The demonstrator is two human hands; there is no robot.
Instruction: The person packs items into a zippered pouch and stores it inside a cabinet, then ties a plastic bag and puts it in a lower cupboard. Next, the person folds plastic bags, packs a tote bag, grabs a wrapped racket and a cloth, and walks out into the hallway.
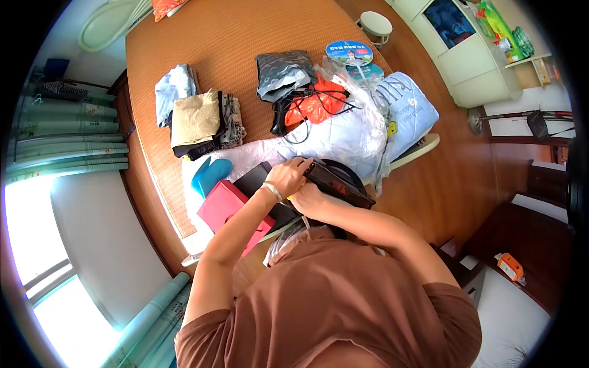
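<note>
Had the black bag (348, 191) at centre frame, against left hand (286, 177) and right hand (308, 200), with left fingers curled at its edge; could not tell either grip. Saw red box (228, 207) left of centre, folded clothes (196, 116) upper left on bed (224, 34).

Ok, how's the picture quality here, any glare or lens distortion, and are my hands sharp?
Head view: the window glares, its panes blown out to white; head view: fisheye-like distortion, with black corners and the window's edge bowing; head view: left hand and right hand are well lit, with no obvious motion blur, though what's between them is partly hidden.
</note>
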